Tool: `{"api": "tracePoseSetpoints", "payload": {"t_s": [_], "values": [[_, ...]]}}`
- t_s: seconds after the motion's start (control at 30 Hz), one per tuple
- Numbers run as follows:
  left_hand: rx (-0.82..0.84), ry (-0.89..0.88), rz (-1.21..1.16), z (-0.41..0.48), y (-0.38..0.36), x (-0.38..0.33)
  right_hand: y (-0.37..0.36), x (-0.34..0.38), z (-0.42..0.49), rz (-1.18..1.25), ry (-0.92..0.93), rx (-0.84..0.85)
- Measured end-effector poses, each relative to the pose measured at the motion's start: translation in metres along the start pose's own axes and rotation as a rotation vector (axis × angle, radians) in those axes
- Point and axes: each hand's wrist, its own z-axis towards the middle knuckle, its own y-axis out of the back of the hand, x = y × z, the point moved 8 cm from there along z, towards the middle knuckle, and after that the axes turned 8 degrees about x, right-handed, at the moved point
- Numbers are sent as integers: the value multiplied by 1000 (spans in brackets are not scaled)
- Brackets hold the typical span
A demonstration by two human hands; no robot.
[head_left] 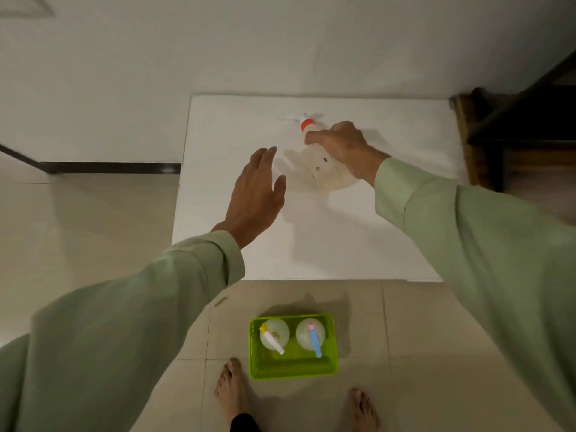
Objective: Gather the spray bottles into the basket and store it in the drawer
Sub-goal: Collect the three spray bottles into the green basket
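Our right hand [339,145] wraps the neck of the clear spray bottle [321,173] on the white tabletop [358,238], well inside its edges, with bare surface all round. The bottle's long axis runs away from us, its red collar [307,123] and nozzle pointing toward the wall. Our left hand [257,190] hovers spread beside the bottle, holding nothing. Nearer us than the tabletop, the green basket [293,367] sits on the floor with two spray bottles upright inside.

Both arms stretched forward in green sleeves; left hand [257,188] flat, fingers spread apart; right hand [341,145] curled closed, gripping.
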Motion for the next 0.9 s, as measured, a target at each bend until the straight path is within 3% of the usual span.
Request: {"api": "tracePoseSetpoints", "payload": {"t_s": [0.37,0.7,0.9], "values": [[74,-53,-4,-27,6,26,-43,-20,-43,241,-113,61],[-23,-45,-40,-134,3,11,-51,-62,-184,439,307,0],[-11,31,-75,-230,-40,1,-78,-137,-276,527,364,-18]]}}
